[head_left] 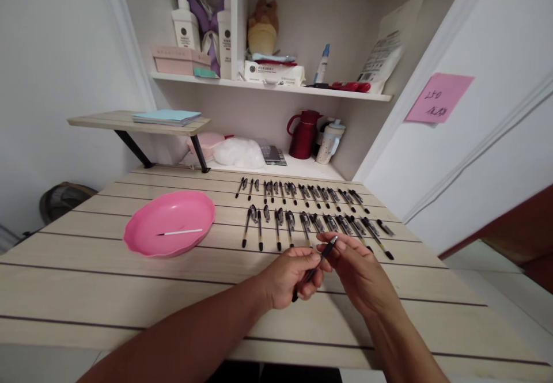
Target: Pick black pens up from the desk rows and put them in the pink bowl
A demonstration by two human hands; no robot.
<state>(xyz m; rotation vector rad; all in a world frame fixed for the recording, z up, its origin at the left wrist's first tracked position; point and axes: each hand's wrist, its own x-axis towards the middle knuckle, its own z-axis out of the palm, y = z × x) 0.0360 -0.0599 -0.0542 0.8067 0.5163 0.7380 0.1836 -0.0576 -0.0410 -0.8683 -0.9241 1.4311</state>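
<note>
My left hand (287, 276) is closed around the barrel of a black pen (327, 250), held tilted with its silvery conical tip up and to the right. Around that tip, the thumb and fingers of my right hand (365, 273) are pinched together. The pen's dark lower end sticks out below my left fingers. Beyond my hands lie two rows of pens in pieces: dark-ended pen parts (278, 230) with small clear-and-black pieces beside them. My hands hide part of the nearer row. A pink scalloped dish (138, 243) to the left holds a thin white refill (181, 232) with a dark tip.
A raised wooden shelf (95, 120) on black legs bears blue notebooks (166, 117) at the back left. Behind the slatted table (194, 291) stand a dark red jug (304, 135) and a pale bottle (330, 142). A pink note (440, 98) hangs on the right wall.
</note>
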